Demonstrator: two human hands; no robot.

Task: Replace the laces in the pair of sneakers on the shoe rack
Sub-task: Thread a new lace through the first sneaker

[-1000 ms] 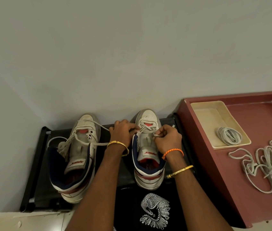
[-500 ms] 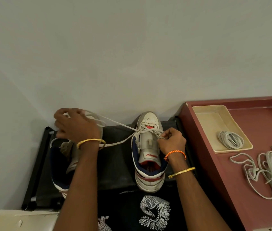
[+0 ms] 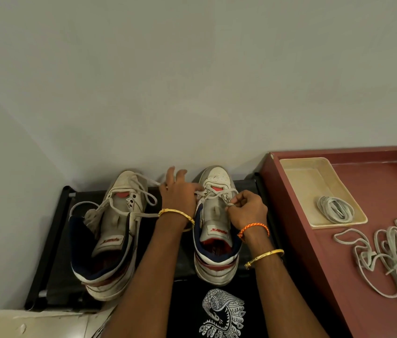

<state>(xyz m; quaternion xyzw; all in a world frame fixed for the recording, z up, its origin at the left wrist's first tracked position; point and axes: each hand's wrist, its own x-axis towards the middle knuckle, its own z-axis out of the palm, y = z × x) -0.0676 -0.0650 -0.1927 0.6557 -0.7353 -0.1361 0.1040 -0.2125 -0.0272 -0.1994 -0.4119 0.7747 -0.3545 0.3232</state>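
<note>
Sneaker lace, worn white flat cord (image 3: 213, 195), sits across toe-end eyelets of rt white/navy/red sneaker (image 3: 217, 223) on black shoe rack (image 3: 53, 240); rt hand (image 3: 247, 211) pinches its end, lt hand (image 3: 178, 191) w/ fingers spread just beside.

Left hand (image 3: 179, 191) fingers partly extended; right hand (image 3: 246, 209) fingers curled, pinching.

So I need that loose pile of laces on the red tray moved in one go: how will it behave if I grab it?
The loose laces look floppy, lying in slack loops, so ends would probably dangle. They seem tangled, so most may lift together. Likely light; the red tray shouldn't shift.
</note>
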